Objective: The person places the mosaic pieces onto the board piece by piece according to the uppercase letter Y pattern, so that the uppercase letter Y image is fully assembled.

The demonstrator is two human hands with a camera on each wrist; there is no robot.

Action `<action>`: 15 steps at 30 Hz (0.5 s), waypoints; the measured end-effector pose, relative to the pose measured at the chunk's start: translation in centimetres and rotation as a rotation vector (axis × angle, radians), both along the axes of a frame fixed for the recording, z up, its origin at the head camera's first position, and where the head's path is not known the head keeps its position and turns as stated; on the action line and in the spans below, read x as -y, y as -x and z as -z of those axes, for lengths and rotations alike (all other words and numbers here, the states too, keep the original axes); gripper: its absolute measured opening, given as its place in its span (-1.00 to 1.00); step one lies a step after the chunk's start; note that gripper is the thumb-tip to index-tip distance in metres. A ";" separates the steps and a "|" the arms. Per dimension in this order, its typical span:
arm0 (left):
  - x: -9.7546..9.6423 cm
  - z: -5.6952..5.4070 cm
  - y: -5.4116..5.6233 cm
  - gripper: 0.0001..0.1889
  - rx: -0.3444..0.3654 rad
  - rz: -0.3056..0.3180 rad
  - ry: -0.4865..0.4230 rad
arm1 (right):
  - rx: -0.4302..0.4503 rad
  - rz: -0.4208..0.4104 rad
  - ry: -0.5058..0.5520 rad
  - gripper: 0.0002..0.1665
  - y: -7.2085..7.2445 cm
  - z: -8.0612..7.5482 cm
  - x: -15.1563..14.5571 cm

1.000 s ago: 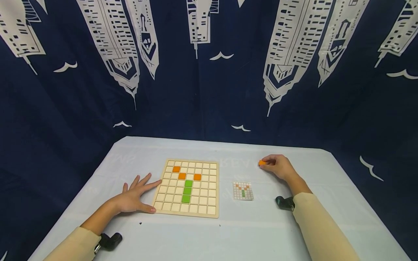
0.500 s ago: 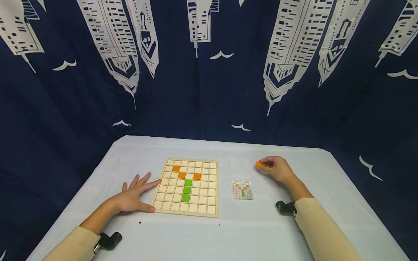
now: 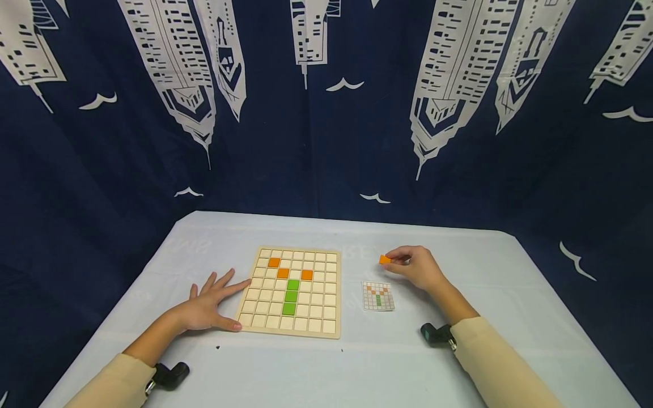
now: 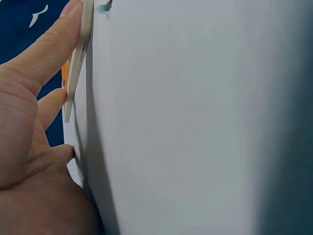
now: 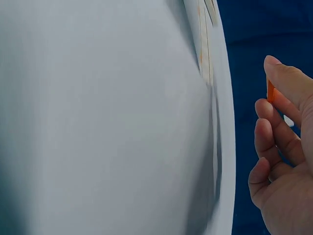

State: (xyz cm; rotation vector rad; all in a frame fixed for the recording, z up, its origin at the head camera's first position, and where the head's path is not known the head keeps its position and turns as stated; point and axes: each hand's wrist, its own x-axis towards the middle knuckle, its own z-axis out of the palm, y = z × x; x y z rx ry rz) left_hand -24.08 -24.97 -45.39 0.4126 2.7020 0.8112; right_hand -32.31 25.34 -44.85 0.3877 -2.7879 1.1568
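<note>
Between the thumb and fingers of my right hand (image 3: 415, 267) an orange square tile (image 3: 385, 259) is pinched, held out to the right of the board. The right wrist view shows the same tile (image 5: 270, 91) edge-on. My left hand (image 3: 206, 307) lies with fingers spread, its thumb and index fingertip touching the left edge of the wooden grid board (image 3: 339, 294). Three orange tiles, one of them the orange tile (image 3: 306, 275) on the right, sit in its upper cells. Below them runs a column of three green tiles (image 3: 291, 296). The other cells are cream.
A small printed card (image 3: 378, 296) with an orange and green grid pattern lies right of the board. All of this is on a white-covered table (image 3: 285, 374). A dark blue curtain (image 3: 357, 141) with printed buildings hangs behind the far edge.
My right hand has moved left toward the board, carrying the orange tile to a spot above the card. My left hand stays at the board's edge.
</note>
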 end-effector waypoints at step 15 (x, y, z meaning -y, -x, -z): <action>0.0 0.1 0.0 0.14 -0.004 0.005 -0.003 | -0.016 -0.043 0.059 -0.69 -1.0 -0.1 4.0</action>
